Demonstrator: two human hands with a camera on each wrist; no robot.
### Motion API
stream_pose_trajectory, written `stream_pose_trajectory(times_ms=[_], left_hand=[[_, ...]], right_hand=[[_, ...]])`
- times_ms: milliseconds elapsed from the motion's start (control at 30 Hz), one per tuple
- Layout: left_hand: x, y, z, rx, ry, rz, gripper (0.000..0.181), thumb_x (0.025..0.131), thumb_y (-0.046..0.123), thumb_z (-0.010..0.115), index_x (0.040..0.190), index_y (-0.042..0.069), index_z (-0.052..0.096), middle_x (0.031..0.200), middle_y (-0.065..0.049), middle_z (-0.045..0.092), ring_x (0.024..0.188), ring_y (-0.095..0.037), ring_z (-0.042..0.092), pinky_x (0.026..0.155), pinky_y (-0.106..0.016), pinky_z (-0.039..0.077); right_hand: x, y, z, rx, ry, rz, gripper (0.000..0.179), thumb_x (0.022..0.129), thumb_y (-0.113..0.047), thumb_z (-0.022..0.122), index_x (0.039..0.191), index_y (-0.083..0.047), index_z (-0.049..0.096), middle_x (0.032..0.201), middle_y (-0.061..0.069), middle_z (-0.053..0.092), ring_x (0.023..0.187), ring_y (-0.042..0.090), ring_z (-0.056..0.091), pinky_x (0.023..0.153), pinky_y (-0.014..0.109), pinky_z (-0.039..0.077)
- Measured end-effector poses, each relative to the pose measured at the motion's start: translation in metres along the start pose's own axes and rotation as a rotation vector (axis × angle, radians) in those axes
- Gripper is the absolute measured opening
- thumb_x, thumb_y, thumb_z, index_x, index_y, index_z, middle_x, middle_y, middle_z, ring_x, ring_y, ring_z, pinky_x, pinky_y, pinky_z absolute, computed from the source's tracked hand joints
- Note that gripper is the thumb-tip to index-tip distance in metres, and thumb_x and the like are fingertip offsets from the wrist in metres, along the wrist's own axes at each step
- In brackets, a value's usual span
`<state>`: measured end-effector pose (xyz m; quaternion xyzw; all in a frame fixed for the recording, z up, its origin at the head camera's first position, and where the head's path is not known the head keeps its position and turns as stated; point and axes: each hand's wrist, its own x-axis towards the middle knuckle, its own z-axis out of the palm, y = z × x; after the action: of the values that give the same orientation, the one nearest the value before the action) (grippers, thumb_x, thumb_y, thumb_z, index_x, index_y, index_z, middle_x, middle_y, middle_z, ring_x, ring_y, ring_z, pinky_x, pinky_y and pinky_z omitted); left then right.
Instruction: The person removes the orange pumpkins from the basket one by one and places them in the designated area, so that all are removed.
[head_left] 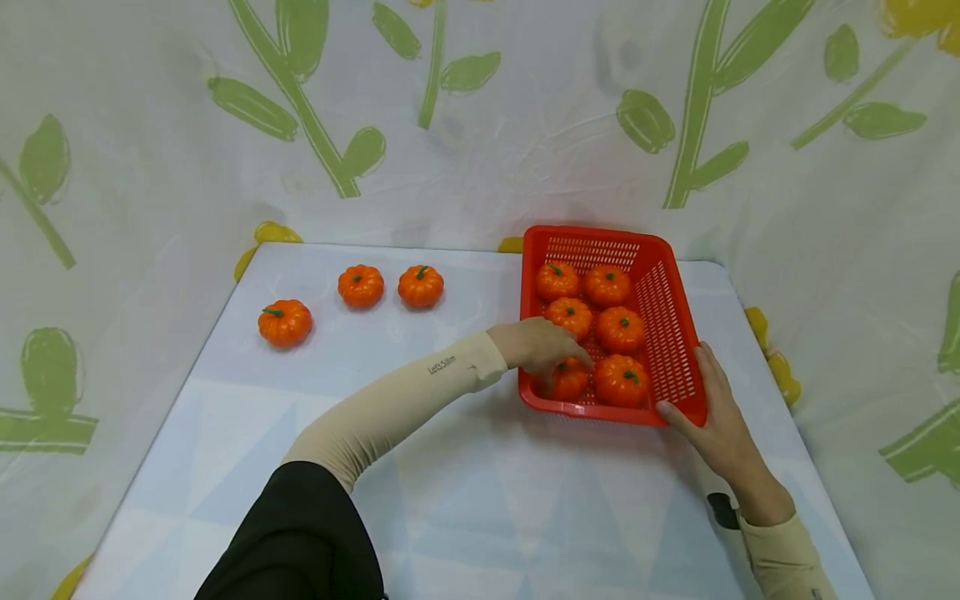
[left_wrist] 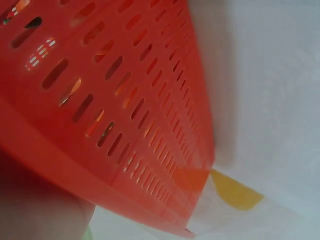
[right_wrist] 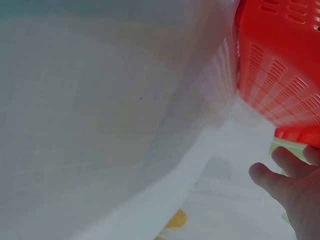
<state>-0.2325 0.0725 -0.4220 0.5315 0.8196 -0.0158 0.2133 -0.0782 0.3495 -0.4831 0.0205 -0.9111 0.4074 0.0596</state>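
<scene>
A red plastic basket [head_left: 678,321] with slotted walls holds several small orange pumpkins [head_left: 619,330] with green stems. My left hand [head_left: 543,346] reaches over the basket's left rim, its fingers curved round a pumpkin [head_left: 568,382] in the front left corner and partly covering it. In the left wrist view, the basket's outer wall [left_wrist: 115,95] fills the left side, and the fingers are hidden behind the rim. At the front right corner, my right hand [head_left: 716,417] holds the basket, thumb at the front rim and fingers along the right side.
Three more pumpkins lie on the pale patterned table [head_left: 450,500]: one at the left [head_left: 286,323], and two farther back, a pumpkin [head_left: 361,287] beside another pumpkin [head_left: 421,287]. A white curtain [head_left: 487,167] printed with green plants surrounds the table's back and sides.
</scene>
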Motion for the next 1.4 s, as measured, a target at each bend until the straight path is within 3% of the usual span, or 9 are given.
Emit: stream_pose_trajectory(times_ms=[300,533,967,1233,1400], left_hand=[[0.000,-0.004,0.002,-0.052,0.031,0.007,0.075,0.087,0.042,0.080,0.153,0.033,0.046,0.140,0.005,0.055,0.119,-0.010,0.051,0.105,-0.035,0.043],[-0.003,-0.007,0.000,-0.146,0.112,0.029,0.075,0.092,0.048,0.072,0.157,0.028,0.039,0.152,0.001,0.045,0.136,-0.016,0.043,0.113,-0.038,0.038],[-0.011,-0.005,-0.001,-0.129,0.257,0.024,0.078,0.093,0.057,0.066,0.159,0.028,0.034,0.147,-0.003,0.047,0.120,-0.016,0.052,0.102,-0.031,0.045],[-0.030,-0.004,-0.007,-0.057,0.404,0.043,0.073,0.094,0.054,0.068,0.155,0.023,0.042,0.146,-0.004,0.051,0.119,-0.015,0.055,0.096,-0.032,0.049],[-0.048,-0.007,-0.011,-0.018,0.481,0.018,0.074,0.093,0.055,0.067,0.155,0.020,0.043,0.144,-0.004,0.054,0.108,-0.015,0.061,0.090,-0.029,0.051]], right_hand=[[-0.002,0.002,0.000,0.005,-0.006,-0.005,0.099,0.094,-0.028,0.071,0.165,-0.024,0.002,0.170,0.004,-0.003,0.148,0.047,0.015,0.102,0.080,0.026],[-0.001,0.000,0.000,-0.014,-0.004,-0.006,0.099,0.094,-0.029,0.071,0.165,-0.024,0.001,0.170,0.002,-0.004,0.147,0.048,0.018,0.098,0.080,0.030],[-0.002,0.000,0.000,0.003,-0.004,0.000,0.099,0.094,-0.028,0.071,0.165,-0.025,0.002,0.170,0.001,-0.004,0.147,0.048,0.017,0.098,0.080,0.030],[-0.001,-0.003,0.001,0.004,-0.011,0.013,0.100,0.094,-0.027,0.072,0.165,-0.026,0.002,0.170,0.001,-0.004,0.147,0.047,0.017,0.099,0.079,0.030],[-0.001,-0.003,0.001,-0.002,-0.007,0.006,0.099,0.094,-0.026,0.072,0.165,-0.025,0.002,0.170,0.002,-0.003,0.146,0.048,0.019,0.096,0.079,0.033]])
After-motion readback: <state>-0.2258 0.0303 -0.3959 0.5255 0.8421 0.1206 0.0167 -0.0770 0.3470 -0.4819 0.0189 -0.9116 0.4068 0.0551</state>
